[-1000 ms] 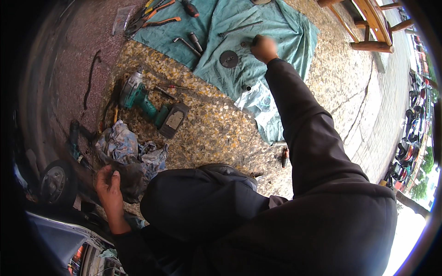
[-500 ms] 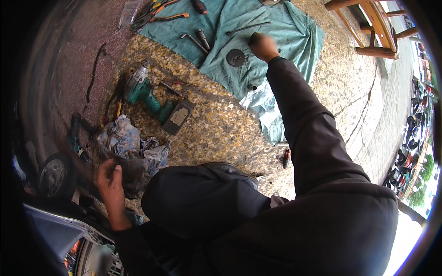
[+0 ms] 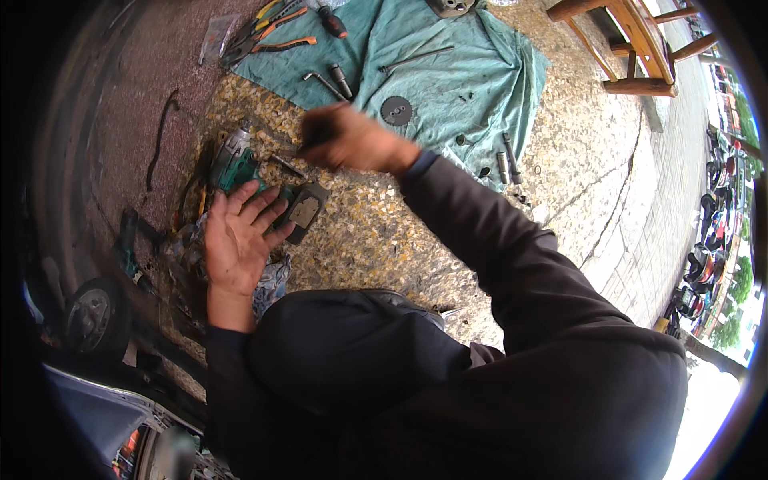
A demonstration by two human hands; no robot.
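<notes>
My left hand (image 3: 244, 240) is spread open with its palm up and nothing in it. It hovers over a crumpled grey-blue rag (image 3: 274, 278) and in front of the green cordless impact wrench (image 3: 238, 164), whose battery (image 3: 304, 214) shows beside my fingers. My right hand (image 3: 356, 142) is closed, between the cloth's lower left edge and the wrench. Something dark sits at its fingers, too blurred to name. A dark toothed disc (image 3: 396, 111) lies flat on the green cloth (image 3: 432, 84), just beyond this hand.
Pliers (image 3: 280, 44), a screwdriver (image 3: 332, 22), sockets (image 3: 342, 82) and a long thin rod (image 3: 418, 58) rest on the cloth. At the far right stands a wooden stool (image 3: 640, 48). A wheel (image 3: 90, 316) is at my left. My bent knee (image 3: 344, 344) is below.
My right hand has come back from the cloth, moving left and nearer with something dark. My left hand has risen rightward from beside the rag and spread its fingers.
</notes>
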